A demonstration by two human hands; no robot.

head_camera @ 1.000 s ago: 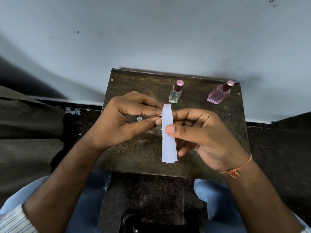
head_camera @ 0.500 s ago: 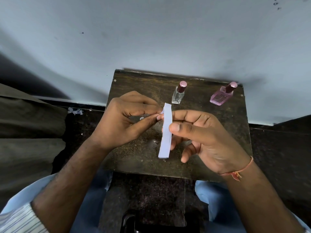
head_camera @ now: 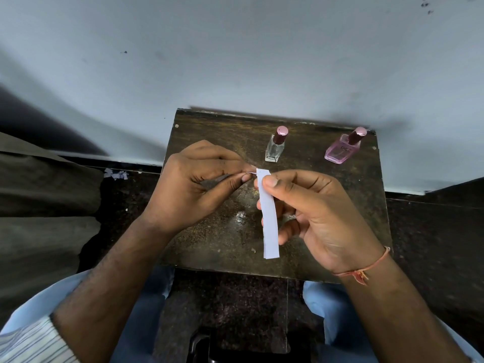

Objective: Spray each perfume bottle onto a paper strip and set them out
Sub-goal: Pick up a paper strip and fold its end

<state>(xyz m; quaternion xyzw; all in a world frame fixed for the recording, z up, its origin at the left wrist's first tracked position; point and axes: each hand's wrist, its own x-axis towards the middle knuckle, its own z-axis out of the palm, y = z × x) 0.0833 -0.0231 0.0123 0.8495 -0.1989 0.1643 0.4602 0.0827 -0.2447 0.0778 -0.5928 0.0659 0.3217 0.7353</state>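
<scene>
Paper strip (head_camera: 269,218) is hanging from the right hand (head_camera: 314,213), whose thumb and fingers are pinching it near its top edge, above the dark surface (head_camera: 222,239). Just beside that top edge, the left hand (head_camera: 199,184) is pinching a thin sliver of paper between thumb and forefinger. Beyond both hands, a clear perfume bottle (head_camera: 275,149) and a pink perfume bottle (head_camera: 341,150) are standing upright, well apart, caps on.

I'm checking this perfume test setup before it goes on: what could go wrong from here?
1. The left hand pinches only a sliver at the top of the paper strip that the right hand holds; it may tear.
2. The clear bottle stands just behind both hands; a reach could topple it.
</scene>
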